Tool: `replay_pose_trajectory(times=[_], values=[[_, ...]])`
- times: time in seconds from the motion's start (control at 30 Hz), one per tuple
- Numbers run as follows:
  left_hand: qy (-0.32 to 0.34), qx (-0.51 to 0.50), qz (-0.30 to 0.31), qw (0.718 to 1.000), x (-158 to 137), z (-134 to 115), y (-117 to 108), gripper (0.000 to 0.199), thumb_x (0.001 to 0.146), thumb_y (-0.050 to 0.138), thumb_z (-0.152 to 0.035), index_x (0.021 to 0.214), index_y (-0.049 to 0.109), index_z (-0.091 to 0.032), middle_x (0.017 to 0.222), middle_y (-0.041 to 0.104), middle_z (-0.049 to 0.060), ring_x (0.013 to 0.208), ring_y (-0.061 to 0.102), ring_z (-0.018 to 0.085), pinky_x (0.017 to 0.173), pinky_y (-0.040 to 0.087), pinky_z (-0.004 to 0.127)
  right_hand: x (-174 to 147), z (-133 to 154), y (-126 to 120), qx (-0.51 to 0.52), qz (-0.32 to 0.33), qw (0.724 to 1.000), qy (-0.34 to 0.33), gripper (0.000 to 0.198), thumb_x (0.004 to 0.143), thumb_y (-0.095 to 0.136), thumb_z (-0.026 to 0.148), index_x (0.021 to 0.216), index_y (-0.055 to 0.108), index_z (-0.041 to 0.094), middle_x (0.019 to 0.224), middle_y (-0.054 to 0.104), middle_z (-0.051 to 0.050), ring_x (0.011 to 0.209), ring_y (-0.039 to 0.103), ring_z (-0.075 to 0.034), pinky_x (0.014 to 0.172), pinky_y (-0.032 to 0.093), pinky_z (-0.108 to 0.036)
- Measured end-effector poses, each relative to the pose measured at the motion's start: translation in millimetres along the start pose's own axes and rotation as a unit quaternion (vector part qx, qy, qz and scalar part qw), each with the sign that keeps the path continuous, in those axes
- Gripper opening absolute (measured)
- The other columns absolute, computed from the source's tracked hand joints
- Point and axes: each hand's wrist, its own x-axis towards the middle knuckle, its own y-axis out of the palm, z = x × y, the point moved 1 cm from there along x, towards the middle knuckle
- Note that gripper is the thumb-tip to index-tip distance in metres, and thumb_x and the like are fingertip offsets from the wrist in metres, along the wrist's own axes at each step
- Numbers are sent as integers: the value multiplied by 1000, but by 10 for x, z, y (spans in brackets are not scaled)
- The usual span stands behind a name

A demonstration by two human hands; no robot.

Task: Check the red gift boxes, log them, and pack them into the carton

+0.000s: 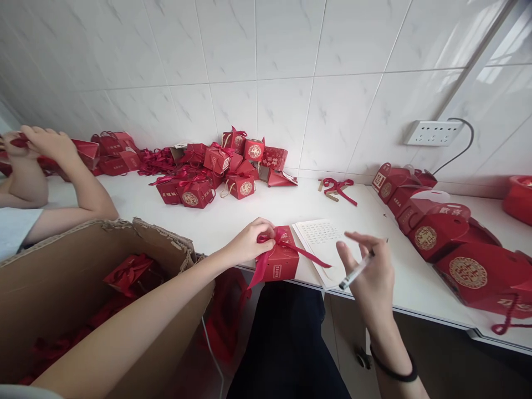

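At the table's front edge stands a small red gift box with gold print. My left hand is closed on the box's dark red ribbon, pinching it over the top; one ribbon end trails right and another hangs past the edge. My right hand, raised over the table to the right, holds a pen across the palm with its tip pointing down left. Its thumb and index finger are apart. Between the hands lies a notepad covered in rows of handwriting.
Red boxes and ribbons pile up by the wall. A row of larger red boxes runs along the right. Loose ribbon lies behind the notepad. An open carton holds ribboned boxes at left, near another person's arms.
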Motion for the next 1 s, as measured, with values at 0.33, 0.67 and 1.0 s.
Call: replay_pose_trajectory(times=[0.33, 0.67, 1.0], values=[[-61, 55, -85, 993, -175, 116, -209, 21, 78, 53, -38, 90, 57, -21, 106, 56, 5, 108, 49, 22, 97, 38, 40, 295, 264, 823, 56, 257, 965, -19, 28, 73, 60, 46, 84, 53, 21, 78, 63, -3, 72, 60, -21, 68, 45, -34], [-134, 45, -137, 980, -168, 0, 11, 27, 89, 32, -38, 68, 38, -21, 72, 48, 0, 71, 49, 16, 70, 41, 32, 157, 92, 778, 156, 190, 963, 113, 33, 66, 65, 46, 79, 52, 19, 64, 58, -1, 58, 53, -18, 56, 40, -29], [-155, 109, -184, 964, -191, -3, 160, 24, 90, 29, -31, 67, 30, -23, 70, 45, 0, 66, 49, 16, 65, 42, 33, -19, 80, 766, 232, 117, 951, 165, 35, 63, 70, 42, 74, 47, 19, 56, 46, 6, 50, 39, -11, 50, 32, -23]])
